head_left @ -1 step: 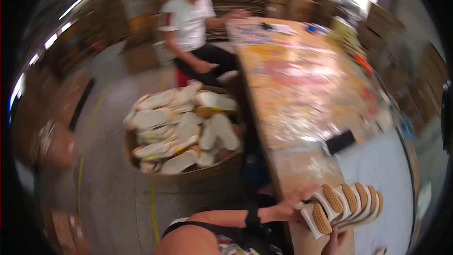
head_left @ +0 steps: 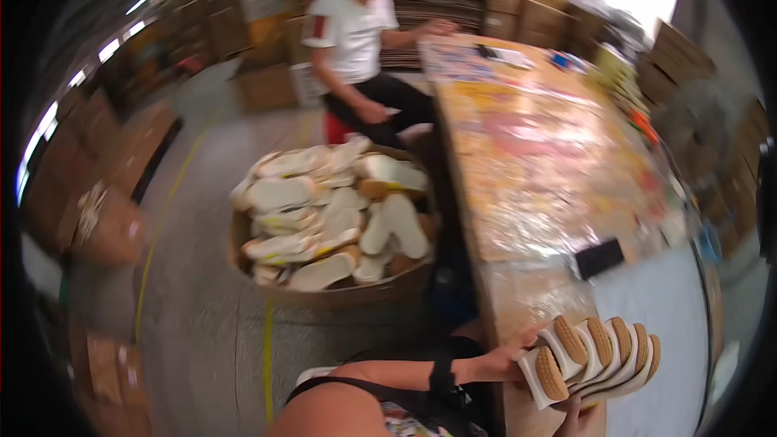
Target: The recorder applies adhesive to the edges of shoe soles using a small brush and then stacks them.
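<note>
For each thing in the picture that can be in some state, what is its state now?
Left hand: gripping one end of the stack.
Right hand: under the stack, mostly out of view.
Stack of shoe soles: held on edge over the near end of the table.
Cardboard bin: on the floor, heaped with pale soles.
Black flat object: lying on the table.
Co-worker: sitting at the table's far end.

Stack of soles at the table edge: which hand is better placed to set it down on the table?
Probably the left hand: it grips the stack of soles from the side, over the table. The right hand only props it from below, mostly out of view.
</note>
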Available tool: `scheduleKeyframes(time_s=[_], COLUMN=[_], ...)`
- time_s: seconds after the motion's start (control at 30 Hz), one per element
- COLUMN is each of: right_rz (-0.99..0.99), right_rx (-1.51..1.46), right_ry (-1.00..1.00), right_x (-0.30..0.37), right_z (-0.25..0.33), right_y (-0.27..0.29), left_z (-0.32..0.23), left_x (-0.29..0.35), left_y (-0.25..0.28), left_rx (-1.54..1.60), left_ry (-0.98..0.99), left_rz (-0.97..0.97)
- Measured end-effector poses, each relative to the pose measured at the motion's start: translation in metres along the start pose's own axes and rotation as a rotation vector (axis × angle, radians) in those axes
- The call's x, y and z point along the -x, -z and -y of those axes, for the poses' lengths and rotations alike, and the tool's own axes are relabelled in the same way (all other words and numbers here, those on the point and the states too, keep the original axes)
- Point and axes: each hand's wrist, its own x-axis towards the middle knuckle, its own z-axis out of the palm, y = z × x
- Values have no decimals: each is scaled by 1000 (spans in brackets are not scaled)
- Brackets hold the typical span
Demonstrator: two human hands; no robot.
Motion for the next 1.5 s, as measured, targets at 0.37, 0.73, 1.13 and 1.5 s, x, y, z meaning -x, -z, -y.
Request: scheduleKeyframes(time_s=[0.37,0.73,1.13,1.5], right_rz=[255,560,1182,1267], right_rx=[645,620,727,83], right_ry=[1245,1207,589,1199], right_x=[11,-29,1,56], right_z=[189,189,187,246], right_y=[-208,-296,-132,34], left_z=[-98,-126,-30,17], left_x=[87,116,156,136], left_y=[100,216,331,315], left_rx=[468,642,533,83], left_ry=[-109,-416,95,289], left_rz=[-589,-538,-1535,-1201])
